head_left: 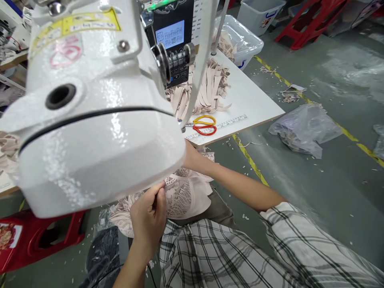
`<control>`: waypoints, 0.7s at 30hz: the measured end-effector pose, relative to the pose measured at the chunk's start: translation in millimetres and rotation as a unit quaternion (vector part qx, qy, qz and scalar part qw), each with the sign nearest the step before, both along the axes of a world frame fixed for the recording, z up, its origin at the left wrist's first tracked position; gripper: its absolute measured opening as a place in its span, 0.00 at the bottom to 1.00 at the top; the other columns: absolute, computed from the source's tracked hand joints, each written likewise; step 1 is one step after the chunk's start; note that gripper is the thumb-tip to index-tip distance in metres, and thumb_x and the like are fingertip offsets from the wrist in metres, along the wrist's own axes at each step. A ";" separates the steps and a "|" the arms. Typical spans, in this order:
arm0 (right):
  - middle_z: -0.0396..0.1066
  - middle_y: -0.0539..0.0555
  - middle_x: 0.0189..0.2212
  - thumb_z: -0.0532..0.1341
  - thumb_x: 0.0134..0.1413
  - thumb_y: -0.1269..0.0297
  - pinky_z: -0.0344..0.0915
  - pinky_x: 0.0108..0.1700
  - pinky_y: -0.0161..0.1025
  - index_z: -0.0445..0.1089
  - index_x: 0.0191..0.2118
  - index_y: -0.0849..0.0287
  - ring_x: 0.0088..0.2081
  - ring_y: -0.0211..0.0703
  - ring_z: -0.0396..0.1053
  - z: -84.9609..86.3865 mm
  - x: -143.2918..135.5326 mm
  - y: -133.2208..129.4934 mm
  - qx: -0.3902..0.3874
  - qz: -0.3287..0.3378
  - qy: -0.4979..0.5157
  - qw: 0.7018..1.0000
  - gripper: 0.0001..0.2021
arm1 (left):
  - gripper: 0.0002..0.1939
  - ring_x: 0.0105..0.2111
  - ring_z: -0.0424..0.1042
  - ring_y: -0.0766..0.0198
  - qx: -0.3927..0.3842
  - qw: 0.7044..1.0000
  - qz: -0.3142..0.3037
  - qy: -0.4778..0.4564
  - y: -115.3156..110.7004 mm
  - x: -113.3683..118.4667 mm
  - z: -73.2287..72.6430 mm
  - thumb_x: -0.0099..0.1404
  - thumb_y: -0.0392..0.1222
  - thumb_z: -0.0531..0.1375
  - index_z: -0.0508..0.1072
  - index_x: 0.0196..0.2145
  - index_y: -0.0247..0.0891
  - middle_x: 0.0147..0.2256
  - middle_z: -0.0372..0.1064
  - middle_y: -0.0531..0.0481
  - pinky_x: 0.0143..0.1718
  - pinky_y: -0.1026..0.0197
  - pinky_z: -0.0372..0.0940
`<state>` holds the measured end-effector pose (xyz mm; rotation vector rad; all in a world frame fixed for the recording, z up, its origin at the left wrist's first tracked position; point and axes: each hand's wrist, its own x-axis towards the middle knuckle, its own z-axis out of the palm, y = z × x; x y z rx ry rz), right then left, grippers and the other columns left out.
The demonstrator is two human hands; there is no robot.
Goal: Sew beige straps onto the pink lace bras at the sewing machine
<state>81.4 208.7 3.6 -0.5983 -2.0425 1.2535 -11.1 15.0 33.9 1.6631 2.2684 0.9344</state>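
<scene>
My left hand is closed, thumb against curled fingers, pinching the edge of a beige lace bra just below the sewing machine's white head. The bra's lace cup and smooth side panel hang over my lap. Only the back of my right hand and its wrist show past the machine head, above the bra. Its fingers are hidden behind the head, so their grip is not visible. The needle area is out of sight too. More beige lace pieces lie bunched to the left of the bra.
Scissors with yellow and red handles lie on a ruler strip along the white table. Beige fabric strips are heaped behind them. A control panel stands beside the machine. A red stool is at left.
</scene>
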 end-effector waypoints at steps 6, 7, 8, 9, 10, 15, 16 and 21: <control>0.71 0.53 0.41 0.61 0.49 0.71 0.69 0.42 0.43 0.71 0.32 0.55 0.37 0.44 0.70 0.8 -0.6 -2.8 0.004 -0.012 -0.012 1.000 0.04 | 0.12 0.38 0.80 0.60 0.019 1.000 0.012 0.000 -5.8 -3.3 -5.8 0.70 0.39 0.56 0.79 0.45 0.39 0.41 0.81 0.47 0.39 0.63 0.73; 0.71 0.53 0.41 0.61 0.49 0.71 0.69 0.42 0.43 0.71 0.32 0.55 0.37 0.45 0.71 0.5 -0.9 -3.2 0.006 -0.014 -0.012 1.000 0.04 | 0.12 0.38 0.80 0.60 0.022 1.000 0.014 -0.001 -6.8 -4.1 -7.1 0.70 0.39 0.57 0.79 0.45 0.39 0.41 0.80 0.47 0.39 0.63 0.73; 0.71 0.53 0.41 0.62 0.49 0.71 0.70 0.43 0.44 0.71 0.33 0.55 0.38 0.45 0.71 0.2 -1.4 -3.6 0.010 -0.019 -0.012 1.000 0.05 | 0.12 0.38 0.80 0.60 0.024 1.000 0.015 -0.003 -7.5 -4.9 -8.4 0.70 0.39 0.57 0.78 0.46 0.39 0.41 0.80 0.47 0.39 0.63 0.73; 0.71 0.54 0.41 0.62 0.49 0.72 0.70 0.44 0.44 0.71 0.33 0.56 0.40 0.47 0.72 -0.2 -1.9 -4.1 0.015 -0.023 -0.012 1.000 0.05 | 0.12 0.38 0.80 0.60 0.026 1.000 0.015 -0.005 -7.9 -5.5 -9.6 0.70 0.39 0.57 0.78 0.46 0.40 0.41 0.80 0.47 0.39 0.63 0.72; 0.71 0.54 0.41 0.62 0.49 0.72 0.69 0.45 0.45 0.72 0.33 0.56 0.42 0.48 0.72 -0.6 -2.5 -4.6 0.018 -0.028 -0.012 0.999 0.05 | 0.12 0.38 0.80 0.60 0.028 0.999 0.015 -0.007 -8.0 -6.0 -10.8 0.70 0.39 0.57 0.78 0.47 0.40 0.41 0.80 0.47 0.38 0.63 0.72; 0.71 0.56 0.47 0.61 0.51 0.69 0.70 0.47 0.47 0.72 0.33 0.57 0.45 0.49 0.71 -1.2 -2.9 -7.3 0.022 -0.032 0.000 0.999 0.03 | 0.12 0.41 0.79 0.60 0.038 0.999 0.013 -0.009 -6.2 -5.1 -14.7 0.70 0.38 0.57 0.77 0.48 0.39 0.44 0.80 0.46 0.39 0.64 0.72; 0.71 0.56 0.47 0.61 0.52 0.68 0.70 0.46 0.46 0.71 0.33 0.58 0.43 0.48 0.71 -0.7 -1.7 -7.6 0.021 -0.028 0.002 0.999 0.02 | 0.12 0.42 0.79 0.60 0.040 0.999 0.008 -0.013 -6.2 -4.6 -15.3 0.70 0.38 0.57 0.77 0.48 0.39 0.44 0.79 0.46 0.40 0.64 0.71; 0.69 0.56 0.46 0.60 0.55 0.66 0.71 0.43 0.44 0.67 0.29 0.57 0.38 0.43 0.69 5.0 8.7 -9.4 0.015 -0.013 -0.009 1.000 0.04 | 0.16 0.40 0.77 0.62 0.042 0.998 -0.039 -0.013 -9.3 -2.8 -19.7 0.70 0.35 0.56 0.72 0.54 0.39 0.45 0.78 0.46 0.40 0.63 0.69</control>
